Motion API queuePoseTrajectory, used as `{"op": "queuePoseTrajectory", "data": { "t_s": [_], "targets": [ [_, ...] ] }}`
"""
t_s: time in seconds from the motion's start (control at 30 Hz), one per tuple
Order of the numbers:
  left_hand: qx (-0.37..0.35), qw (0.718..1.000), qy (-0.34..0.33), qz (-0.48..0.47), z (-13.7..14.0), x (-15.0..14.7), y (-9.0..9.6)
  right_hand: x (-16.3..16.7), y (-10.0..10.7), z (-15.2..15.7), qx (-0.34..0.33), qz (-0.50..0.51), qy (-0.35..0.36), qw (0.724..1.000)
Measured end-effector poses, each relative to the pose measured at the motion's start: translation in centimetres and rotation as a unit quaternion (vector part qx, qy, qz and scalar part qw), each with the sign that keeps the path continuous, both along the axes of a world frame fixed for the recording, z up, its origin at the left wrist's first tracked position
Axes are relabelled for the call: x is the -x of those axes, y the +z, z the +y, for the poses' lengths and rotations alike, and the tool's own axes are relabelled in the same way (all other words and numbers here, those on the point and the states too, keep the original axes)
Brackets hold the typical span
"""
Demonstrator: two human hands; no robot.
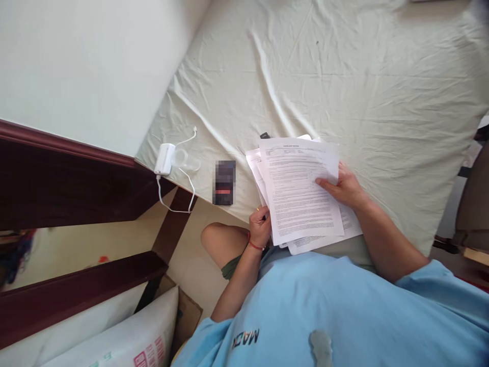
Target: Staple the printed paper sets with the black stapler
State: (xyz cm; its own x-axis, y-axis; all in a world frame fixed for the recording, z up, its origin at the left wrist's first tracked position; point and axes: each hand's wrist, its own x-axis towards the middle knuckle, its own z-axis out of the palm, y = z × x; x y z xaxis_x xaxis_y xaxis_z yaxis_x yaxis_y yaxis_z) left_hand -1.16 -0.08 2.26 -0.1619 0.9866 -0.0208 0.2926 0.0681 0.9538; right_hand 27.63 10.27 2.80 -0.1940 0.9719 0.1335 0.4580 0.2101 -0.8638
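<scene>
Printed papers [301, 196] overlap at the near edge of the cloth [389, 112], close to the torso [324, 300]. Right hand [346, 187]: thumb on top, fingers tucked behind — likely keeping the stack together. Left hand [260, 228]: fingers curled at the left edge — hold unclear.

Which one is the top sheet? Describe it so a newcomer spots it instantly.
A wrinkled pale cloth spreads across the view. At its near side, the left hand and right hand hold printed papers. The top sheet shows nearly its whole page, the right thumb on it; the sheets beneath only peek out.
</scene>
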Motion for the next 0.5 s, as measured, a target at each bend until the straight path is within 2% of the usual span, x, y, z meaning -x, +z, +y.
{"op": "queuePoseTrajectory", "data": {
  "t_s": [0.07, 0.13, 0.33, 0.5],
  "targets": [
    [-0.005, 1.000, -0.012, -0.014, -0.08, -0.07, 0.23, 0.00, -0.25, 0.19, -0.041, -0.014, -0.001, 0.999],
    [-0.006, 0.999, -0.029, -0.039, -0.15, -0.11, 0.50, -0.11, -0.36, 0.22, -0.041, -0.003, 0.002, 0.999],
    [-0.025, 0.995, -0.061, -0.070, -0.10, -0.15, 0.81, -0.71, 0.20, -0.38, 0.101, 0.112, -0.007, 0.989],
    [-0.023, 0.998, -0.045, -0.036, -0.12, -0.10, 0.51, -0.57, 0.34, -0.49, 0.144, 0.173, -0.071, 0.972]
  ]
}}
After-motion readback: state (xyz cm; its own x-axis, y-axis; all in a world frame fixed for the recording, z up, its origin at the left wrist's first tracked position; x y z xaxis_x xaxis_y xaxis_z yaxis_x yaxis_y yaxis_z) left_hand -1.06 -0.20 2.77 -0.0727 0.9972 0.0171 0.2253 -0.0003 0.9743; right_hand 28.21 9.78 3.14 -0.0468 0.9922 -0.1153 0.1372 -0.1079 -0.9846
